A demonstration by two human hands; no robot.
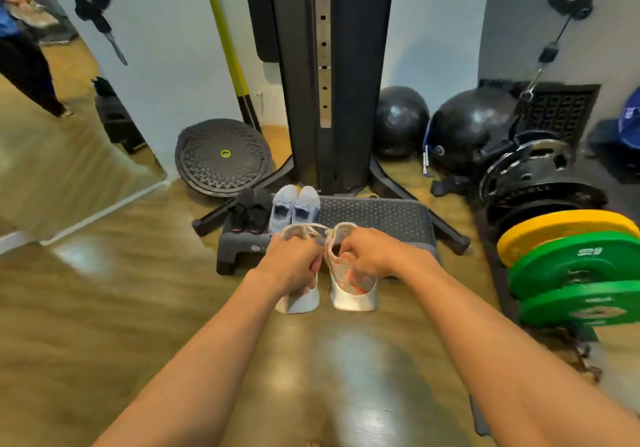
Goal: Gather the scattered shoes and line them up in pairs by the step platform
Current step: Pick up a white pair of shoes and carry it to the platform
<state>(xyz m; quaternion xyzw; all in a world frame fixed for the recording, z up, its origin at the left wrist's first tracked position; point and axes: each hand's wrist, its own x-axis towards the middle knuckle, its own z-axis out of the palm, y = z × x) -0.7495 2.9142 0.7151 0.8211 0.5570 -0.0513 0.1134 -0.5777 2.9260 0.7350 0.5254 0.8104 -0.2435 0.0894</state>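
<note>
Head view: two hands grip a pair of trainers at the dark grey textured plastic step platform.
The left hand curls round the collar of the left white-and-orange mesh trainer. The right hand hooks its fingers into the right white-and-orange mesh trainer. Both trainers have their heels nearest and sit side by side, just near of the platform. On its left end stand a pale blue pair of trainers and a black pair of shoes.

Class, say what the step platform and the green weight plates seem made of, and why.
Step platform: probably plastic or rubber, matte grey; its top shows a raised grip texture. Green weight plates: likely rubber-coated, smooth, slight sheen, moulded numerals.
</note>
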